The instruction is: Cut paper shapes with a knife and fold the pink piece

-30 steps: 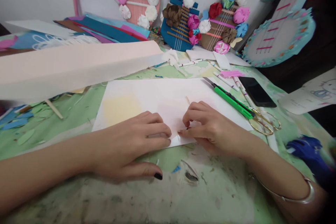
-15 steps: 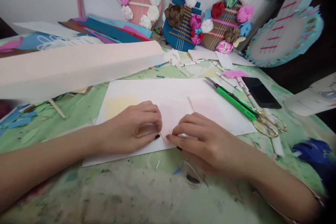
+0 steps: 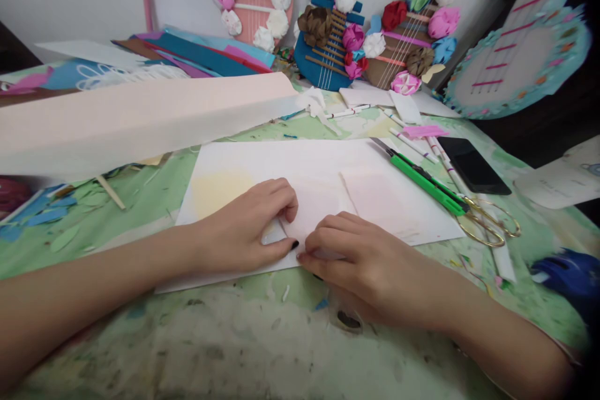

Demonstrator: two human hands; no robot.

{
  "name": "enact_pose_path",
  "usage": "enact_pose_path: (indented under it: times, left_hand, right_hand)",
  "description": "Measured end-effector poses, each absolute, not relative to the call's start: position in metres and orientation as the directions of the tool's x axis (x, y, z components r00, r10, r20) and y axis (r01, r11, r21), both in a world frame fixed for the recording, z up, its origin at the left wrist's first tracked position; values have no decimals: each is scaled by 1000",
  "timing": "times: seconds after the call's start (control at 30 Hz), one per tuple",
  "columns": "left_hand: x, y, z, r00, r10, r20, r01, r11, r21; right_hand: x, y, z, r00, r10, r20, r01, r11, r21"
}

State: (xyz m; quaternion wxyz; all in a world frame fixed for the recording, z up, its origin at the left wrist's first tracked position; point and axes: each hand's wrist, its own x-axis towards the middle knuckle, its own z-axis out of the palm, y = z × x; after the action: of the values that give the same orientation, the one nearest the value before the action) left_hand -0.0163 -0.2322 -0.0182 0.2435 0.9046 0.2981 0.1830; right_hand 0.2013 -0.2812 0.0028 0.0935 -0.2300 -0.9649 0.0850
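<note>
A white paper sheet (image 3: 272, 159) with soft yellow and pink patches lies on the table. My left hand (image 3: 244, 225) rests on its front part, thumb and forefinger apart, the other fingers curled underneath. A thin line, perhaps a strip or fold, shows on the paper between that thumb and forefinger. Close by, my right hand (image 3: 365, 259) is closed at the sheet's front edge, fingertips together; whatever they pinch is hidden. Another thin brownish line (image 3: 347, 192) runs across the sheet beyond the right hand. A green box cutter (image 3: 426, 184) with its blade out lies over the sheet's right side.
Gold-handled scissors (image 3: 487, 225), a black phone (image 3: 473, 165) and a blue object (image 3: 569, 278) are at the right. A long pale folded sheet (image 3: 140, 115) spans the left. Paper-flowered instrument models, including a blue one (image 3: 323, 65), stand at the back. Scraps litter the table (image 3: 197, 344).
My left thumb and forefinger have parted a little. My right hand stays near the sheet's front edge, its fingers slightly more curled. The whole view has shifted slightly.
</note>
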Motion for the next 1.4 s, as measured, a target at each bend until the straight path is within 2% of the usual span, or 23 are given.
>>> enact_pose_path:
  times: [0.33,0.57,0.77,1.0,1.4]
  left_hand:
    - [-21,-223,-12,741,663,104,477,-629,614]
    - [-25,-216,-17,693,706,146,499,-616,610]
    - [-26,-216,-16,623,776,101,496,-491,716]
    - [-16,-231,-13,664,738,115,575,-603,553]
    - [-26,-218,-14,699,705,119,503,-603,620]
  right_hand:
    - [202,-282,3,-870,475,130,438,867,-238]
    - [202,-282,4,-872,474,124,438,867,-237]
    - [202,-283,4,-866,482,130,443,863,-244]
    - [202,-284,4,-855,495,154,456,860,-230]
    - [203,-283,4,-850,509,135,467,848,-251]
